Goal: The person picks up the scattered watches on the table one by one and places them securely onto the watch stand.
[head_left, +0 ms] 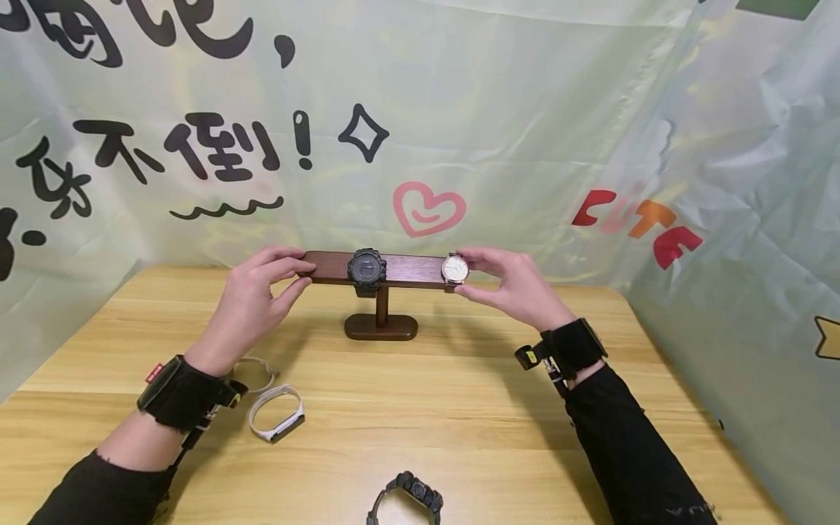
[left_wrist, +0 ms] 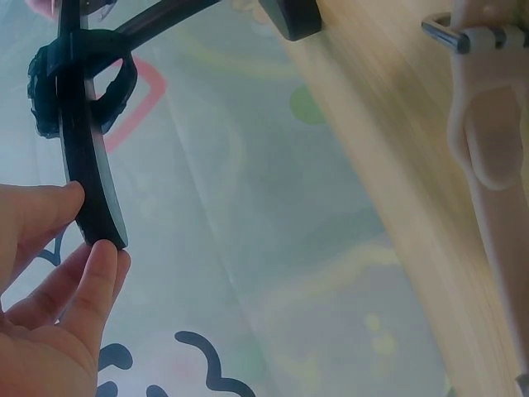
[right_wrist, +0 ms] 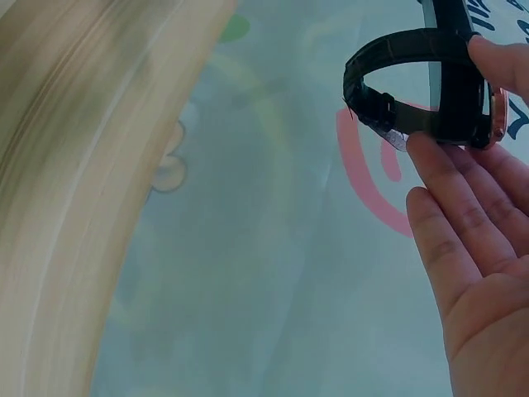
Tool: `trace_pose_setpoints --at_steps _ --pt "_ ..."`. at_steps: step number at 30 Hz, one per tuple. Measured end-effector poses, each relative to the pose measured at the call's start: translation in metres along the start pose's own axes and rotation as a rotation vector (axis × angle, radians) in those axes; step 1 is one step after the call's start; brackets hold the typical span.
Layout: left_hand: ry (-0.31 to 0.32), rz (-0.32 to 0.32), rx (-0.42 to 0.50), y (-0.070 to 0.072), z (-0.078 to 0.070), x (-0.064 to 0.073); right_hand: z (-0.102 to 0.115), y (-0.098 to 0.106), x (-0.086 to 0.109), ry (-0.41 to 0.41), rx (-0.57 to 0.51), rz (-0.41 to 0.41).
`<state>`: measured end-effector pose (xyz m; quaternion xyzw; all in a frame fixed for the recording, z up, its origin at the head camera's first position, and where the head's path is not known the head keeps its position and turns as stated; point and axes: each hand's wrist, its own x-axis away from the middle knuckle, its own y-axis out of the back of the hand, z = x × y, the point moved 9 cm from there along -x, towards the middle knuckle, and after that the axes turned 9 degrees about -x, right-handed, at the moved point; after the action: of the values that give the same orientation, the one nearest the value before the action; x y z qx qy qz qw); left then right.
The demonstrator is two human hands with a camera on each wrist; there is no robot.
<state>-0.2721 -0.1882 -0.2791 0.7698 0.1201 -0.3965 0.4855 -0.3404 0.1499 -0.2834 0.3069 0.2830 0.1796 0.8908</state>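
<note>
A dark wooden watch stand [head_left: 413, 268] rises from the table, its long bar level on a short post. My left hand [head_left: 252, 292] pinches the bar's left end between thumb and fingers. Around the bar's middle is a chunky black digital watch [head_left: 366, 268]. A wristwatch [head_left: 455, 269] with a white dial and dark strap [right_wrist: 405, 48] sits at the bar's right end. My right hand [head_left: 518, 288] pinches this wristwatch at the bar's end, thumb on one side and fingers on the other. Its strap hangs as a loop behind the bar in the right wrist view.
On the table [head_left: 485, 430], a white fitness band [head_left: 278, 415] lies near my left forearm, a thin pale-strapped watch [head_left: 265, 373] partly hidden beside it. Another black watch [head_left: 416, 490] stands at the near edge. A printed cloth [head_left: 525, 146] hangs close behind the stand.
</note>
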Motion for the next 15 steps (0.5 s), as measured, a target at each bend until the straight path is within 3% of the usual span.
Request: trace_pose_setpoints --at_steps 15 --pt "-0.001 0.0 0.001 -0.0006 -0.0006 -0.0008 0.0047 -0.0093 -0.0102 0.003 0.044 0.037"
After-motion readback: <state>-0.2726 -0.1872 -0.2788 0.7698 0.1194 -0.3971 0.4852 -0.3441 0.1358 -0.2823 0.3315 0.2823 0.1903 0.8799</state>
